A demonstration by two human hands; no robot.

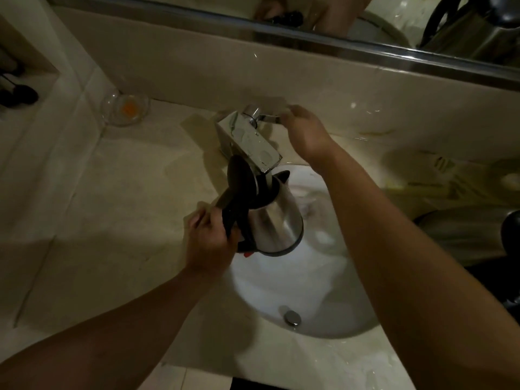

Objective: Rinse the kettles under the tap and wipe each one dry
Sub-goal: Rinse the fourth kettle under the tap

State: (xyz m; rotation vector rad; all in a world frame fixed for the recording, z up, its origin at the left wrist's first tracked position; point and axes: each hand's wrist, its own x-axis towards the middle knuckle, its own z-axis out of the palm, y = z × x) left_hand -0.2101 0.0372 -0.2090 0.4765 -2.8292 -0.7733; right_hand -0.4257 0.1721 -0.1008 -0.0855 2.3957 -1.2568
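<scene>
Over the white basin [281, 280], sunk near the bench's [112, 220] front edge, you held one steel kettle [277, 218] tilted, its black lid [242, 178] flipped open just under the square chrome tap [249, 140]. Whether water ran could not be told.

Your left hand [209, 239]: fingers curled round the kettle's black handle [233, 218], gripping it.

Your right hand [302, 128]: at the tap lever [268, 118] by the back wall, fingertips on its end; whether they closed round it could not be told.

Back left corner of the bench: a glass dish [125, 108] with something orange inside.

Right side of the bench: a second steel kettle [461, 235], partly hidden behind your right forearm.

Basin floor: a chrome drain plug [292, 318].
</scene>
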